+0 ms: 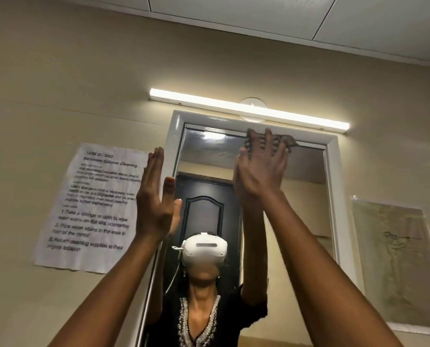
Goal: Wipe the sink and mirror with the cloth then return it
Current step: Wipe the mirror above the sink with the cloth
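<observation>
The mirror filled the white frame, under a lit strip light. A printed sheet hung on the wall to its left. The right hand pressed flat against the glass near the top edge, fingers spread wide over the cloth, pinning rather than gripping it. The left hand was raised, open and empty, beside the frame. The cloth looked thin, soft and light; it would likely bunch, so a broad palm suited it.

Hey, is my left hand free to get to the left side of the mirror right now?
Probably yes. The left hand is open, empty and raised beside the mirror frame, with nothing between them; the right hand presses the cloth at the top.
</observation>
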Available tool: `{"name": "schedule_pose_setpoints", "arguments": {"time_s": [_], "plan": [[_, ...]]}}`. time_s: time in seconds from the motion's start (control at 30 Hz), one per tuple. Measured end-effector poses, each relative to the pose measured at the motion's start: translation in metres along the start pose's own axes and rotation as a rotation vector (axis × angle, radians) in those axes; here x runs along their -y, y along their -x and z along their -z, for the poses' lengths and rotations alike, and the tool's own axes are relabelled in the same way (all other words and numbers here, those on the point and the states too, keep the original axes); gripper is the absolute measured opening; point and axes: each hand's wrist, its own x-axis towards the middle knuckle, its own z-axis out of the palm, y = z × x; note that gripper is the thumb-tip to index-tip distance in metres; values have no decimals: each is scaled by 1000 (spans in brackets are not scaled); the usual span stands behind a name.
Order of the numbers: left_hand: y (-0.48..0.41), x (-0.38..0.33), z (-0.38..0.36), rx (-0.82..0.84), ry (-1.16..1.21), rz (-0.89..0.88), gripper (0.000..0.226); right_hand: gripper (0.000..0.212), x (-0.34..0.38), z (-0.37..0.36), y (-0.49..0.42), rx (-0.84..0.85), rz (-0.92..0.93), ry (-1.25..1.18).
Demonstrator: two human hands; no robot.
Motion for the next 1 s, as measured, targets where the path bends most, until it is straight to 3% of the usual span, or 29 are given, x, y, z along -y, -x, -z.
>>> {"name": "schedule_pose_setpoints", "arguments": {"time_s": [0.13,0.27,0.37,0.53,0.6,0.77,0.87,1.0], "plan": [[-1,4,1,-50,33,0,82,52,32,-14,4,23,185,-28],[-1,6,2,-96,87,57,70,53,69,-27,20,151,539,-10],[-2,7,3,-135,153,150,53,55,92,-38,41,183,585,-53],[-5,18,25,-110,493,460,49,54,80,-37,110,298,694,-55],[-2,22,36,-74,444,527,50,57,69,-32,158,379,765,-52],[14,13,24,277,70,547,50,63,39,-19,289,574,987,76],[22,9,14,214,-68,453,49,61,20,-13,324,653,1095,114],[26,14,13,127,-160,268,48,56,0,-14,297,593,1265,131]]}}
